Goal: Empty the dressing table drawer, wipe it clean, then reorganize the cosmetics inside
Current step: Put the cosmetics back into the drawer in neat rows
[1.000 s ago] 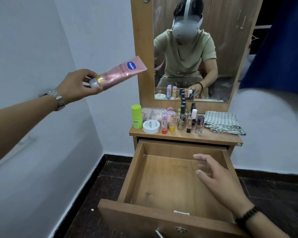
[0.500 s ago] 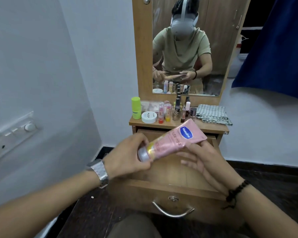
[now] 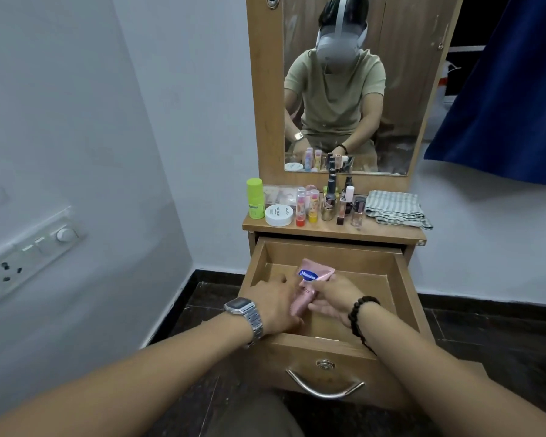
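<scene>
Both hands are down inside the open drawer (image 3: 401,298), holding a pink tube (image 3: 309,285). The left hand (image 3: 275,305) has its fingers curled around the left side of the tube, near the bottom end. The right hand (image 3: 334,299) grips the tube from the right side. The tube lies near the middle of the drawer, a bit toward the left wall, with its flat end and blue label pointing to the back wall. I cannot tell if the tube is touching the drawer floor. The rest of the drawer floor is bare wood.

The left wrist wears a metal watch (image 3: 243,313). The right wrist wears a black bead band (image 3: 360,316).

On top of the bench (image 3: 328,231), the other cosmetics stand in a bunch near the back. A green bottle (image 3: 254,198) stands at the left edge. A round white jar (image 3: 279,215) sits just beside it. Small bottles (image 3: 331,206) stand in the middle. A folded striped cloth (image 3: 396,208) lies at the right edge.
</scene>
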Tool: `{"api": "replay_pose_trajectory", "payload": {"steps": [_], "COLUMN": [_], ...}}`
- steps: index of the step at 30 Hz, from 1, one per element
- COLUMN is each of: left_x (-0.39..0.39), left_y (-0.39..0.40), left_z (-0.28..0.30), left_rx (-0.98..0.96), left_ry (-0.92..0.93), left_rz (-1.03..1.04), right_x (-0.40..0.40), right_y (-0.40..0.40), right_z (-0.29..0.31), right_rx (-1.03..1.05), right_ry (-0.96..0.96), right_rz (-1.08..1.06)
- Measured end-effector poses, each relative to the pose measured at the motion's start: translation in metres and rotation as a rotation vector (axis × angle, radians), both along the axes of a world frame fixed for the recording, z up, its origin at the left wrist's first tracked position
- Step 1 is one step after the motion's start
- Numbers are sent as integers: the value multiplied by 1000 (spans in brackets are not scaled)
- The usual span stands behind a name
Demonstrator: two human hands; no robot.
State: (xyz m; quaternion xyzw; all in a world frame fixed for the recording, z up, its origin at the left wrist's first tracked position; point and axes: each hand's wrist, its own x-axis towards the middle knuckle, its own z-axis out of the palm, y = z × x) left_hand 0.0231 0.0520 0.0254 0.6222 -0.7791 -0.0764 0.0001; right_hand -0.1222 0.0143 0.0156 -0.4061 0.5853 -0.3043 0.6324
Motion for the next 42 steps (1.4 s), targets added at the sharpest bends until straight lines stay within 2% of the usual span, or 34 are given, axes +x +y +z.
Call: {"api": "replay_pose_trajectory", "payload": {"steps": [3,6,8,15,24,30,34,36,38,39,40,42], "left_x": [0,2,3,0,0,16,42,57,70,77,83,96], "left_y": [-12,-22,-27,-37,-36,-28,-38,-47,-57,-64,-71,-90], "left_z": [-8,-13,-14,-11,-6,13,32,39,48,51,55,60], "left_rx": [-23,-24,-41,-100,-117,-368,-453,-445,-343,-311,-301,-303], "left_ry": [-55,-97,-133,-302,-328,-93,126,427,903,1076,1170,1236], "left_rz": [39,48,34,71,80,47,179,229,302,348,383,430], "right_x": [12,15,13,1,-6,-6,-2,0,2,3,5,8], "right_y": [-3,2,7,12,7,7,9,13,13,13,10,-4], "right_z": [-1,1,2,9,-5,-3,8,19,38,53,68,102], "right_rx": [24,-80,-116,-66,-65,-91,-212,-308,-413,-474,-537,-650], "right_ry": [10,184,232,90,51,55,103,142,148,153,154,144], "right_rz": [38,94,133,102,123,92,101,138,168,183,192,200]}}
